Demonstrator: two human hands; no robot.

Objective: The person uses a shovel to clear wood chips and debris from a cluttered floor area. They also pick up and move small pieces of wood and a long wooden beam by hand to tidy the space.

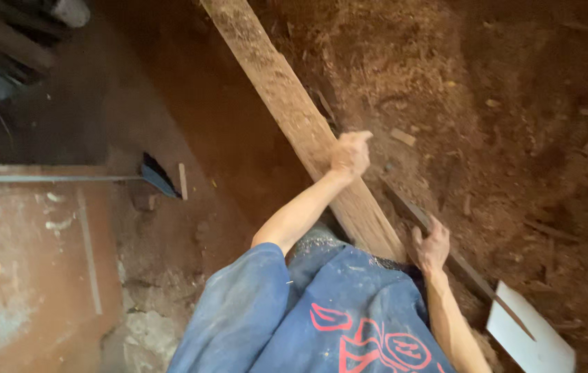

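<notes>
Two hands on timber over a sawdust floor

Your left hand (351, 153) is closed around the edge of the long, pale, rough-sawn wooden plank (287, 103), which runs from the top centre of the frame down to your waist; your right hand (432, 245), at lower right, has its fingers curled onto the thin dark strip of wood (460, 266) lying just beside the plank. Keep the left grip firm and your wrist in line with the board so that it does not twist, and keep clear of the white flat panel (532, 338) at lower right.
</notes>
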